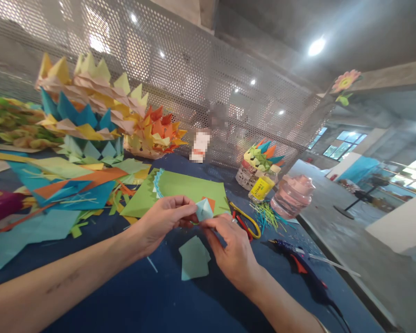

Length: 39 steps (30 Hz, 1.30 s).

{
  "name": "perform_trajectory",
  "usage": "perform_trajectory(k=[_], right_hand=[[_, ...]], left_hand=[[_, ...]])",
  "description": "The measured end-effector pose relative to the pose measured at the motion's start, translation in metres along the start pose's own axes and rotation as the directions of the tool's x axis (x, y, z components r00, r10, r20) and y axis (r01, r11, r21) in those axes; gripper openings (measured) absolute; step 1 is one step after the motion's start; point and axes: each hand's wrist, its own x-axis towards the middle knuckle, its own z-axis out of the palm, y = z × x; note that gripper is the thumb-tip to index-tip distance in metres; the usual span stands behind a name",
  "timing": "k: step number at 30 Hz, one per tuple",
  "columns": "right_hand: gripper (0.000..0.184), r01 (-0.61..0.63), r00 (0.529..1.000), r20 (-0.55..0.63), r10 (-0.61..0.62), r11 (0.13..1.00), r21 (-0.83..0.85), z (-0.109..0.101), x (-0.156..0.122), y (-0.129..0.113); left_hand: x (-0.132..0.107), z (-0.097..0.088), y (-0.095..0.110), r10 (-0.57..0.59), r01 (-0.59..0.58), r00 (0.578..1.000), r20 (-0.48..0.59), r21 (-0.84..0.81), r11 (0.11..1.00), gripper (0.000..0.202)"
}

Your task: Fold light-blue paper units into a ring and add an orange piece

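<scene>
Between my two hands is a small folded piece of light blue paper [204,210]. My left hand [166,215] pinches its left side, thumb and forefinger pressed together. At its lower right edge, the fingertips of my right hand [230,240] close on the same paper. Beneath them on the dark blue table lie a few pale blue paper squares [194,261]. A green paper sheet [194,185] lies just beyond my hands, with a curved row of folded blue paper pieces [158,182] on its left part. A bit of orange paper [209,202] shows behind the folded piece.
Scissors [247,219] and a glue gun [305,268] lie to the right. Behind them stand a yellow-labelled bottle [261,187] and a pink water bottle [293,196]. Paper scraps [79,185] cover the left, before layered folded-paper pieces [90,111]. A perforated metal screen [180,60] stands behind.
</scene>
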Motion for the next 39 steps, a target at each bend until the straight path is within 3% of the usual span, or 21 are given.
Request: perform_trajectory(k=[5,10,19,30,35,39], right_hand=[[0.036,0.046,0.998,-0.047,-0.049,0.997,-0.069,-0.0016,-0.001,0.0017],[0.017,0.034,0.996,-0.072,-0.043,0.993,-0.115,-0.0041,0.0016,0.0047],[0.022,0.123,0.992,-0.007,-0.124,0.987,-0.103,-0.007,0.0027,0.0081],[0.012,-0.005,0.995,-0.1,0.006,1.0,0.01,-0.0036,0.0008,0.0051],[0.027,-0.098,0.982,-0.153,0.108,0.993,0.066,-0.0002,-0.0022,0.0081],[0.01,-0.056,0.992,-0.105,0.062,0.996,0.064,-0.0019,0.0002,0.0077]], left_hand=[[0.0,-0.0009,0.0013,0.023,-0.023,1.0,-0.019,0.018,1.0,0.022],[-0.0007,0.0001,0.0014,0.012,-0.011,1.0,-0.024,0.032,0.999,0.021],[0.0006,0.0004,0.0006,0.015,-0.013,1.0,-0.015,0.092,0.996,0.022],[-0.0026,0.0029,-0.0014,0.023,-0.029,0.997,0.068,0.088,0.996,0.02],[-0.0043,0.0048,-0.0002,0.025,-0.032,0.998,0.054,0.117,0.993,0.02],[-0.0037,0.0029,-0.0021,0.034,-0.043,0.996,0.081,0.113,0.993,0.019]])
